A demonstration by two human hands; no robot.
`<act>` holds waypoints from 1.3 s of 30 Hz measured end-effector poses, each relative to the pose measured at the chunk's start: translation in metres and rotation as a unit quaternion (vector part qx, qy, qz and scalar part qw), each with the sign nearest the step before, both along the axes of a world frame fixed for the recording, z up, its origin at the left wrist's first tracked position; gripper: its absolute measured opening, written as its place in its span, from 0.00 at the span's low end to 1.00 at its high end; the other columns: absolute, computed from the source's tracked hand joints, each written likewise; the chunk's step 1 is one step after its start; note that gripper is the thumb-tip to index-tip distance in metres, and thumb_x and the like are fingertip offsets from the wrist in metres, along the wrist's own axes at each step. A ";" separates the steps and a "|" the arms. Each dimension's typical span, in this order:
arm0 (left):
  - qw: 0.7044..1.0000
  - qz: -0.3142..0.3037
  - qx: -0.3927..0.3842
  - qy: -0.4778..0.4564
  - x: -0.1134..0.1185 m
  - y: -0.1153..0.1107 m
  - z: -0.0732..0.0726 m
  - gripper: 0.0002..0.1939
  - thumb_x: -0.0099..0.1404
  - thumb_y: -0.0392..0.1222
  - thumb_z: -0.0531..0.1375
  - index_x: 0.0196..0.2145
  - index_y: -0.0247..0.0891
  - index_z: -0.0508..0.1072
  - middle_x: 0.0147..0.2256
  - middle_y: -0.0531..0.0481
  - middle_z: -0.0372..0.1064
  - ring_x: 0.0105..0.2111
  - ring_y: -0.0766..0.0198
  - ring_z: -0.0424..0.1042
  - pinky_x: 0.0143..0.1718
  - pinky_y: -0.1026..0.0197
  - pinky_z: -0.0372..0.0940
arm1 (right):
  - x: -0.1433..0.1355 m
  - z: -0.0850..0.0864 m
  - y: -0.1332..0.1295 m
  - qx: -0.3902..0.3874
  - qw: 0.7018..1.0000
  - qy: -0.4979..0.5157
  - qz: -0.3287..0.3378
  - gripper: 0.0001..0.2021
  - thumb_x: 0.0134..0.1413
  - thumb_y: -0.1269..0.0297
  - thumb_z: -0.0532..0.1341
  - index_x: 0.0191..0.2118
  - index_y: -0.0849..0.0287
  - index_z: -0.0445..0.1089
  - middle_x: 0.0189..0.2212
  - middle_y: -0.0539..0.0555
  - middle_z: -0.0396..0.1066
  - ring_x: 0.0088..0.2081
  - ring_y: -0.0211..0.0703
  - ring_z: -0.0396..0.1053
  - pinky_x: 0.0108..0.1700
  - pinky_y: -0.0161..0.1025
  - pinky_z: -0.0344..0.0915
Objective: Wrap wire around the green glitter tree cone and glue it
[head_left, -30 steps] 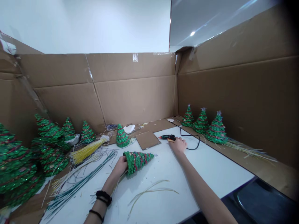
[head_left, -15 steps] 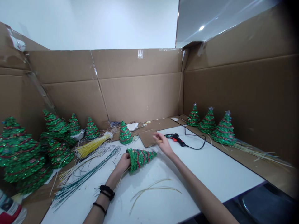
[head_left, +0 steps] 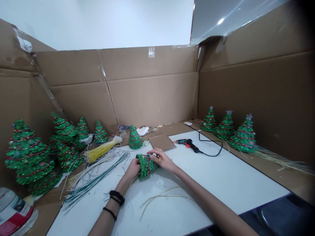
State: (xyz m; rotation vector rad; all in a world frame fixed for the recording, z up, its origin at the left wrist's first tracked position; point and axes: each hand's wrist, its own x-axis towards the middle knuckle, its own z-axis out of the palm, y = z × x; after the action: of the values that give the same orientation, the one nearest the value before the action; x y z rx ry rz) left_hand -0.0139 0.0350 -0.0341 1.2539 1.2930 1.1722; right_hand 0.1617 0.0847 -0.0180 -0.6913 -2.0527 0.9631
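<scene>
A small green Christmas tree [head_left: 146, 166] with red garland lies on its side above the white tabletop, its open base toward the left. My left hand [head_left: 134, 167] grips it at the base, the fingers partly hidden inside the rim. My right hand [head_left: 161, 159] is at the tree's upper side, fingertips pinched close against the garland and covering the tip. A small tan thing [head_left: 159, 159] shows by its fingers; what the fingertips hold is too small to make out. Pale strips [head_left: 162, 197] lie on the table just in front of the tree.
A glue gun [head_left: 188, 144] with a black cord lies beside a cardboard square [head_left: 162, 142]. Another small tree [head_left: 135, 137] stands behind. Bundles of yellow [head_left: 102, 150] and green strips [head_left: 95, 182], finished trees [head_left: 31, 157] and a jar [head_left: 16, 213] are left; starred trees [head_left: 243, 134] stand right.
My right hand has moved left and down from beside the cardboard square onto the tree's side. My left hand keeps hold of the base. The view has shifted slightly left.
</scene>
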 end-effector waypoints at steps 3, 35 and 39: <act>1.000 0.004 0.000 0.004 0.000 0.000 -0.001 0.10 0.42 0.43 0.64 0.21 0.31 0.76 0.17 0.50 0.70 0.20 0.63 0.66 0.26 0.62 0.59 | -0.001 -0.001 0.001 -0.004 1.000 0.000 0.005 0.18 0.56 0.48 0.56 0.43 0.54 0.72 0.40 0.55 0.67 0.46 0.48 0.61 0.53 0.46 0.55; 0.994 -0.091 0.058 0.005 -0.007 -0.001 0.001 0.12 0.48 0.36 0.61 0.34 0.32 0.77 0.30 0.47 0.75 0.35 0.57 0.71 0.39 0.59 0.65 | -0.004 -0.003 0.005 -0.054 0.998 0.018 0.015 0.17 0.51 0.50 0.59 0.39 0.59 0.71 0.38 0.55 0.69 0.43 0.47 0.65 0.46 0.42 0.58; 0.996 -0.076 0.040 -0.001 -0.008 -0.001 0.002 0.13 0.46 0.36 0.63 0.32 0.32 0.76 0.31 0.47 0.76 0.36 0.56 0.72 0.40 0.58 0.65 | -0.004 -0.001 0.006 -0.101 0.994 0.039 0.027 0.19 0.47 0.49 0.62 0.38 0.60 0.71 0.38 0.54 0.70 0.41 0.45 0.67 0.44 0.40 0.61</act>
State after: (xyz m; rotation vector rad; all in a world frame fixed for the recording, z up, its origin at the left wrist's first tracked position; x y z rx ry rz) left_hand -0.0218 0.0337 -0.0320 1.3830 1.1382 1.1252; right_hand 0.1578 0.0904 -0.0192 -0.6948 -1.9312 1.2216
